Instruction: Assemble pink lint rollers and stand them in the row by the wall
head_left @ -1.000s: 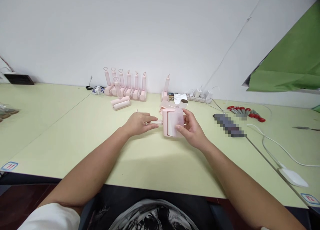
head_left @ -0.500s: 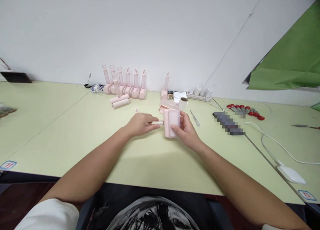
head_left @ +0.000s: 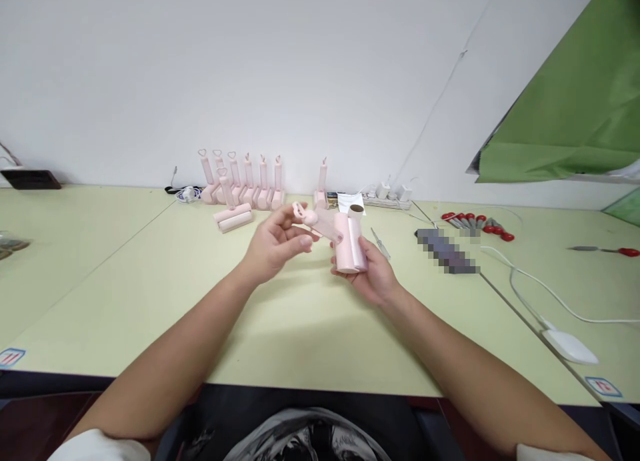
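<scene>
My right hand (head_left: pixel 375 271) grips a pale pink lint roller (head_left: pixel 349 244) by its wide head, thumb on the near right side and fingers behind. The roller's handle (head_left: pixel 325 224) slants up to the left and ends in a heart-shaped loop (head_left: pixel 299 211). Beside that handle is my left hand (head_left: pixel 277 244), its fingers apart behind the loop end and its thumb stretched out below. Whether the left fingertips touch the handle I cannot tell. A cardboard-cored paper roll (head_left: pixel 357 211) shows just behind the head.
Several pink lint rollers (head_left: pixel 250 181) stand along the wall, with one lying nearer (head_left: pixel 233 217). A screwdriver (head_left: pixel 380 243) lies right of my hands. Farther right are a blurred dark object (head_left: pixel 447 249), red-handled tools (head_left: pixel 470 219) and a white cable (head_left: pixel 540 291). A power strip (head_left: pixel 387 201) sits behind.
The lint roller has turned in my right hand, so its handle now points up and left. My left hand has risen and its fingers have spread. The view has shifted slightly.
</scene>
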### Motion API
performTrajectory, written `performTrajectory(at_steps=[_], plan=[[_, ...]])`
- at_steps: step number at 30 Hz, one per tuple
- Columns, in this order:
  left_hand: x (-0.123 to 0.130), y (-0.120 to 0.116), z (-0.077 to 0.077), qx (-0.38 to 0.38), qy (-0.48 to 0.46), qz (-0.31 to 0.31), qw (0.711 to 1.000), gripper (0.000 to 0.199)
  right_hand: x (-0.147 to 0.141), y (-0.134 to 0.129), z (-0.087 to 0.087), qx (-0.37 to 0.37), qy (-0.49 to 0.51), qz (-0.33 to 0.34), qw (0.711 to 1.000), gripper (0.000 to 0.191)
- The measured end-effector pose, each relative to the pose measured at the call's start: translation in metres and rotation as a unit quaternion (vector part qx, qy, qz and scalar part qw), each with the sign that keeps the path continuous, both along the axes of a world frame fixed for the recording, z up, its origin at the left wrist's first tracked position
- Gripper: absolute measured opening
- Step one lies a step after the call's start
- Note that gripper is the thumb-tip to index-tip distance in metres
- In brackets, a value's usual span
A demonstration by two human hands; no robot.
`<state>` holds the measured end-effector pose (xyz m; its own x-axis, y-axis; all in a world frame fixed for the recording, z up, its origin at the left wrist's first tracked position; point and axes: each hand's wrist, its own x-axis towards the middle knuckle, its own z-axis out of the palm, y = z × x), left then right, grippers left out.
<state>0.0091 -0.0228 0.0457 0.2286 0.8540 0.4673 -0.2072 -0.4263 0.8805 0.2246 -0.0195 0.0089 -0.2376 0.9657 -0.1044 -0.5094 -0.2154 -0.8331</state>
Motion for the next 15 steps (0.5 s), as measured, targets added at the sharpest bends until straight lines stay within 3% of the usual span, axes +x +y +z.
performTrajectory(at_steps=[7, 11, 15], plan=[[0.038, 0.000, -0.022, -0.011, 0.120, 0.076, 0.990, 0.030, -0.014, -0.012, -0.005, -0.014, 0.031, 0.104, 0.994, 0.042], [0.031, 0.007, -0.012, 0.027, 0.192, 0.119, 0.974, 0.024, -0.017, -0.013, -0.009, -0.015, 0.026, 0.156, 0.987, 0.057], [0.012, 0.033, 0.009, 0.028, 0.225, 0.158, 0.961, 0.029, -0.020, -0.014, -0.015, -0.011, 0.041, 0.173, 0.984, 0.066]])
